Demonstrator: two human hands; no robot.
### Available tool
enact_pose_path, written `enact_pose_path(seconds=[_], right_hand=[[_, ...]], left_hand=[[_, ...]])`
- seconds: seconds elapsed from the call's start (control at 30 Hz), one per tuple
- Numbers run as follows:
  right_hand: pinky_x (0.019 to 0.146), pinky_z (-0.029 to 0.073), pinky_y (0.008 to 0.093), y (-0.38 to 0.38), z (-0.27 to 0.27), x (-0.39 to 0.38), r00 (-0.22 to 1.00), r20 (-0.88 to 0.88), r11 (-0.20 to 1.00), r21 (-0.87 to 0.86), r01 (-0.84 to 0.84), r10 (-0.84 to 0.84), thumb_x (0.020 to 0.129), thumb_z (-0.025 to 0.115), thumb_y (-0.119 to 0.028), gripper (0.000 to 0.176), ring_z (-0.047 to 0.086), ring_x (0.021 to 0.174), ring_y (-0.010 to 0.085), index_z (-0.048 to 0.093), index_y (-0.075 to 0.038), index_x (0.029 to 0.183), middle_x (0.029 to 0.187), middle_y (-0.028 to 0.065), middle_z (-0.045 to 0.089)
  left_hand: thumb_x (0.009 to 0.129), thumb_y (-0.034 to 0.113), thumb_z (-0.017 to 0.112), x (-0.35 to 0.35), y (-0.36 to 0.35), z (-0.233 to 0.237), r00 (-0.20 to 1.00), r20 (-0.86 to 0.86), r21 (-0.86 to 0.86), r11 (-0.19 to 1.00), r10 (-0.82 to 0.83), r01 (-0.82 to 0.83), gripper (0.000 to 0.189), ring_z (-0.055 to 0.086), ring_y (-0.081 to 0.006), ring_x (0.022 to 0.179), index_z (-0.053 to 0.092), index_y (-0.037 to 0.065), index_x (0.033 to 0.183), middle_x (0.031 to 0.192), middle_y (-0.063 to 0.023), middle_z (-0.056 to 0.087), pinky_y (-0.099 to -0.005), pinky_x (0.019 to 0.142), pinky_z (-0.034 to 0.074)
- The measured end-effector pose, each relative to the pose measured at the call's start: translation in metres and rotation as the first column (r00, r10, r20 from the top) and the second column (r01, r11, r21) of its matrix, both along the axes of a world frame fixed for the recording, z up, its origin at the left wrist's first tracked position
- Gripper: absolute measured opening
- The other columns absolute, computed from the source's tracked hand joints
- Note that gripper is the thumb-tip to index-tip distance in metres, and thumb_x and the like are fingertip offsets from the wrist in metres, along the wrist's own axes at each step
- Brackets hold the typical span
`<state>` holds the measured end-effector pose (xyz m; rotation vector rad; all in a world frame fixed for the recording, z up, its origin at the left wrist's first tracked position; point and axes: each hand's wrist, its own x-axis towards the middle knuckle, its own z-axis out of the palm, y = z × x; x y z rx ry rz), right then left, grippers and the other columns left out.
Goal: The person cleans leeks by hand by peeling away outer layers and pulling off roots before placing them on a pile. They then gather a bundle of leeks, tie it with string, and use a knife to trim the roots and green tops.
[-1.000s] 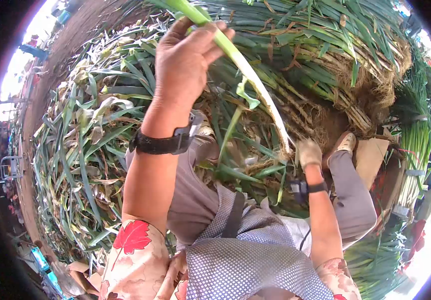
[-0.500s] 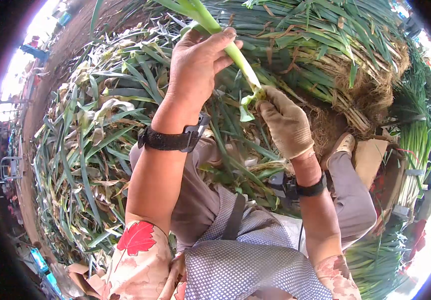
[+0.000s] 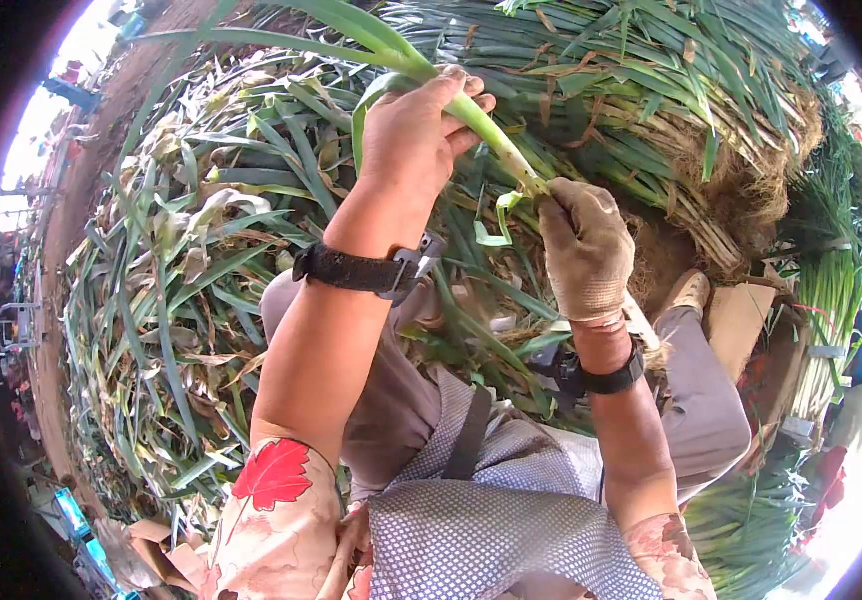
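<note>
Green to white along a leek [image 3: 499, 143], slanting from upper left to lower right
Curled round the leafier side with left hand [image 3: 401, 140], pinching the paler stretch with gloved right hand [image 3: 591, 252], beside torn leaf [image 3: 494, 239]

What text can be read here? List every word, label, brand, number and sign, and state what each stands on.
No readable text anywhere.
Green stalk and glove: no lettering visible.
Left wrist strap, right wrist strap: no legible brand.
Sleeve: the red leaf is a picture, not a word.
Bright blue items, lower left: too small and blurred to tell if they bear text.
</note>
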<state>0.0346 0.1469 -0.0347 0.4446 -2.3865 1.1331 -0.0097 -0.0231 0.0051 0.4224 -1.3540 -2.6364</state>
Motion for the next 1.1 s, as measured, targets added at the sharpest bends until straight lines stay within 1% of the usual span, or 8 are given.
enact_pose_path(seconds=[0.23, 0.37, 0.57, 0.63, 0.73, 0.9, 1.0, 1.1], right_hand=[[0.073, 0.047, 0.0381, 0.019, 0.000, -0.001, 0.934, -0.197, 0.948, 0.177, -0.263, 0.296, 0.069, 0.065, -0.008, 0.022, 0.057, 0.084, 0.0305, 0.057, -0.011, 0.089, 0.090, 0.0071, 0.059], [0.072, 0.046, 0.0380, 0.047, -0.008, 0.014, 0.901, -0.123, 0.904, 0.161, -0.396, 0.416, 0.066, 0.066, -0.003, 0.025, 0.057, 0.081, 0.0308, 0.056, -0.010, 0.088, 0.083, 0.0090, 0.058], [0.070, 0.047, 0.0380, 0.146, -0.090, 0.056, 0.911, 0.411, 0.644, 0.707, -0.292, -0.037, 0.078, 0.059, -0.012, 0.018, 0.058, 0.078, 0.0327, 0.059, -0.007, 0.095, 0.078, 0.0168, 0.059], [0.069, 0.046, 0.0410, 0.193, -0.141, 0.067, 0.686, 0.684, 0.815, 0.530, -0.232, -0.250, 0.079, 0.060, -0.021, 0.025, 0.059, 0.078, 0.0343, 0.056, -0.006, 0.099, 0.084, 0.0161, 0.062], [0.071, 0.046, 0.0421, 0.200, -0.135, 0.049, 0.625, 0.695, 0.751, 0.611, -0.251, -0.357, 0.078, 0.060, -0.023, 0.030, 0.059, 0.080, 0.0351, 0.054, -0.004, 0.100, 0.087, 0.0170, 0.062], [0.081, 0.045, 0.0369, 0.122, -0.022, 0.006, 0.830, 0.488, 0.943, 0.307, 0.127, -0.271, 0.079, 0.058, -0.023, 0.030, 0.058, 0.092, 0.0316, 0.052, -0.003, 0.101, 0.101, 0.0168, 0.058], [0.083, 0.044, 0.0385, 0.058, -0.002, -0.018, 0.984, 0.175, 0.972, 0.222, -0.077, 0.038, 0.086, 0.048, -0.025, 0.027, 0.055, 0.097, 0.0324, 0.052, -0.004, 0.102, 0.114, 0.0169, 0.051], [0.078, 0.045, 0.0426, -0.020, -0.013, -0.048, 0.982, -0.057, 0.980, 0.106, -0.171, 0.178, 0.089, 0.043, -0.031, 0.029, 0.055, 0.094, 0.0363, 0.054, -0.006, 0.099, 0.104, 0.0200, 0.056]], left_hand=[[0.086, 0.009, 0.053, -0.005, -0.002, -0.003, 0.998, 0.039, -0.015, 0.999, 0.042, -0.041, 0.019, 0.061, -0.0323, 0.089, 0.051, -0.006, 0.097, 0.095, -0.0186, 0.060, -0.0434, 0.078, 0.053], [0.085, 0.008, 0.052, -0.007, -0.011, -0.004, 0.997, 0.014, -0.066, 0.995, 0.079, -0.078, 0.019, 0.061, -0.0329, 0.088, 0.050, -0.007, 0.097, 0.095, -0.0199, 0.060, -0.0439, 0.077, 0.054], [0.085, 0.008, 0.053, -0.007, -0.048, -0.001, 0.985, -0.065, -0.111, 0.980, 0.160, -0.167, 0.020, 0.061, -0.0303, 0.091, 0.049, -0.007, 0.097, 0.096, -0.0178, 0.060, -0.0399, 0.082, 0.051], [0.085, 0.009, 0.054, 0.000, -0.038, 0.001, 0.995, 0.005, -0.163, 0.982, 0.097, -0.095, 0.020, 0.062, -0.0302, 0.091, 0.051, -0.006, 0.097, 0.095, -0.0173, 0.060, -0.0388, 0.082, 0.051], [0.084, 0.012, 0.056, 0.003, -0.022, 0.001, 0.993, -0.052, -0.169, 0.979, 0.104, -0.111, 0.022, 0.063, -0.0290, 0.087, 0.054, -0.006, 0.096, 0.093, -0.0171, 0.062, -0.0390, 0.079, 0.052], [0.082, 0.010, 0.058, 0.002, -0.011, 0.001, 0.998, -0.038, -0.173, 0.983, 0.058, -0.064, 0.012, 0.063, -0.0191, 0.072, 0.058, -0.001, 0.087, 0.082, -0.0111, 0.062, -0.0276, 0.062, 0.053], [0.082, 0.008, 0.059, 0.004, 0.012, -0.001, 1.000, -0.021, -0.183, 0.983, 0.006, -0.010, 0.011, 0.061, -0.0171, 0.066, 0.059, -0.002, 0.085, 0.080, -0.0092, 0.062, -0.0269, 0.060, 0.051], [0.080, 0.005, 0.059, 0.003, 0.017, -0.007, 0.999, -0.036, -0.392, 0.920, -0.011, -0.004, 0.008, 0.059, -0.0168, 0.064, 0.059, -0.002, 0.084, 0.076, -0.0092, 0.062, -0.0270, 0.057, 0.047]])
